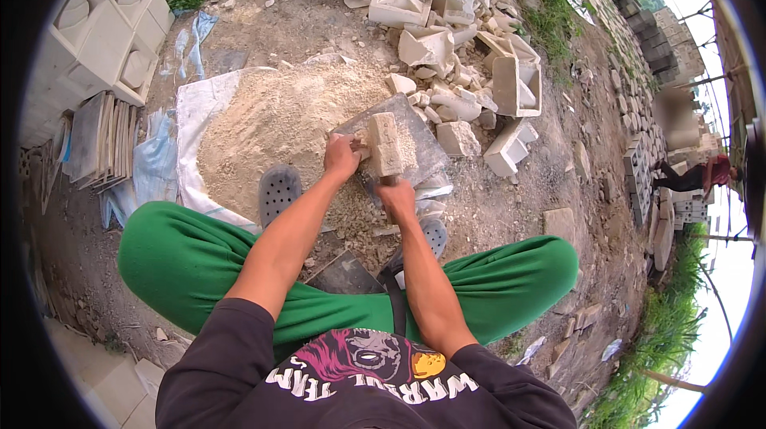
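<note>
My right hand [396, 196] grips the short handle of a mallet [385, 146], whose big blocky head is coated in pale dust. The head rests on or just above a dark flat slab [427, 150]; which of these I cannot tell. Left of the mallet head, my left hand [342, 155] is closed on a small pale chunk of broken block [363, 144], partly hidden by the fingers. Pale crumbs and powder lie on the slab. Beside it a heap of crushed powder [263, 122] covers a white sack sheet [189, 130].
A pile of broken pale blocks [459, 106] lies beyond the slab. Stacked moulded blocks [104, 22] and thin boards [104, 142] stand at left. My feet, in grey clogs [279, 191], flank the work spot. Another person [702, 177] is far right, near grey blocks [638, 177].
</note>
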Motion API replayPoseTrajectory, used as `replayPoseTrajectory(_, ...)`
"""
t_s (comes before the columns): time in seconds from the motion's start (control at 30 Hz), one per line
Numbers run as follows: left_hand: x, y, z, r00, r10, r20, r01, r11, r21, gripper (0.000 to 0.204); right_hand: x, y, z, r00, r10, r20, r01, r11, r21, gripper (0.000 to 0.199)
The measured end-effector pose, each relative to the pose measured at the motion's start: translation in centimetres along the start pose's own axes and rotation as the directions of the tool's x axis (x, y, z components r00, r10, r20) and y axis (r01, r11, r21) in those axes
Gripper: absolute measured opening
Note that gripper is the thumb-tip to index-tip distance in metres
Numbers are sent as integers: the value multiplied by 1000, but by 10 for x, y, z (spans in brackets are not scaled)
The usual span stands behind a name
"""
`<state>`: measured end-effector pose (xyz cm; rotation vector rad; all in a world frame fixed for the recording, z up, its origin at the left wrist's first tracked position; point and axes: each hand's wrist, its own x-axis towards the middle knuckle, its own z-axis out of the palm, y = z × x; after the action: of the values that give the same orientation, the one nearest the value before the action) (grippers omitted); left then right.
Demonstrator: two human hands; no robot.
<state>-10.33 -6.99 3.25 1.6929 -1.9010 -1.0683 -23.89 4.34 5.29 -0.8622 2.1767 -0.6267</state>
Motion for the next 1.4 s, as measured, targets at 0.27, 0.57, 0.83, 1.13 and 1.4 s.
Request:
replayPoseTrajectory(0.27, 16, 9, -4, 999, -19, -36, 22, 995, 102, 38, -9, 7, -28, 987, 157, -46, -137, 947, 292, 31)
replayPoseTrajectory(0.57, 34, 46, 5, 975, 36, 220, -150, 838, 524, 47, 6, 54, -15, 939, 275, -205, -261, 961, 90, 39)
replayPoseTrajectory(0.83, 44, 48, 18, 939, 273, 210, -340, 826, 449, 42, 4, 42, -10, 977, 182, -112, -168, 978, 119, 40)
replayPoseTrajectory(1.13, 43, 29, 23, 872, 412, 265, -489, 773, 404, 16, 6, 18, -13, 971, 230, 67, -239, 954, 180, 39)
replayPoseTrajectory(1.4, 31, 3, 8, 893, 451, 4, -439, 866, 241, 18, -3, -12, -26, 992, 124, 17, -122, 941, 315, 29)
